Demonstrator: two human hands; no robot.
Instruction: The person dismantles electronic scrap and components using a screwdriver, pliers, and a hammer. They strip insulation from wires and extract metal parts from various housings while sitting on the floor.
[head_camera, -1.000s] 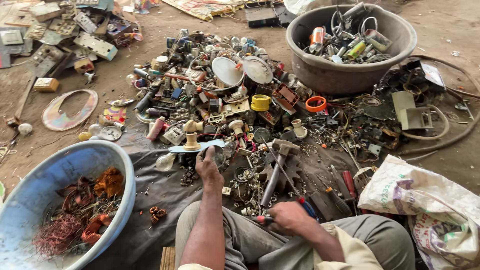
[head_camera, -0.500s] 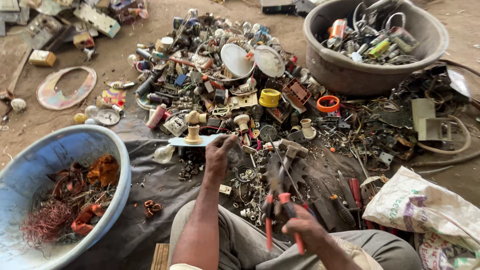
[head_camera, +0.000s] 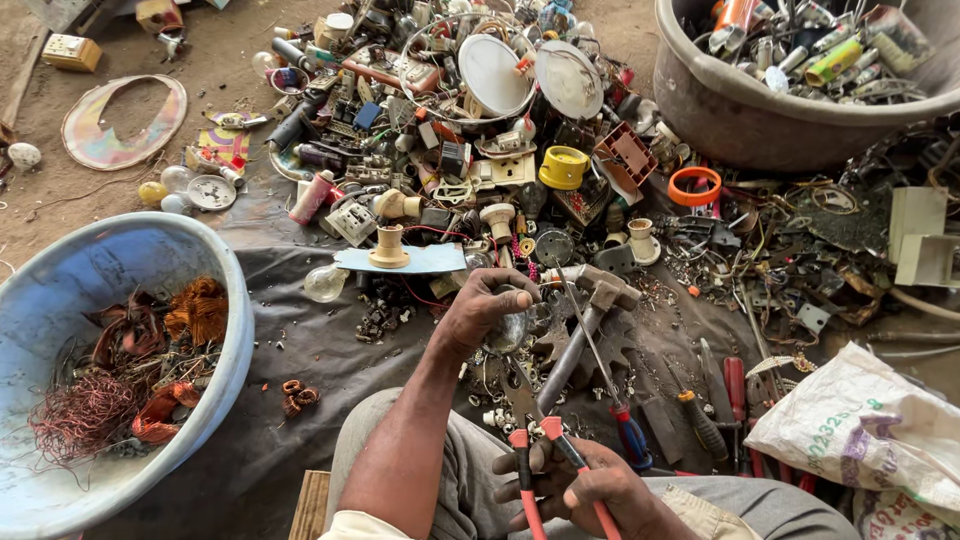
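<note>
My left hand (head_camera: 487, 305) reaches out over the dark sheet (head_camera: 300, 350) and closes its fingers on a small clear glass bulb (head_camera: 510, 330). Near my lap, my right hand (head_camera: 590, 492) grips red-handled pliers (head_camera: 535, 465) with the jaws pointing away from me, toward the bulb. A grey metal hammer (head_camera: 590, 320) lies just right of my left hand. Beyond it spreads a heap of electrical scrap (head_camera: 480, 150): sockets, switches, lamp holders and round reflectors.
A blue basin (head_camera: 225, 300) with copper wire coils stands at the left. At the top right is a grey tub (head_camera: 740, 120) of scrap. A white sack (head_camera: 860, 430) lies at the right, with screwdrivers (head_camera: 700, 420) beside it. Another clear bulb (head_camera: 325, 283) rests on the sheet.
My right hand has lifted the red-handled pliers off the sheet. My left hand has drawn back from the blue plate and closed on the clear bulb. The view has moved closer.
</note>
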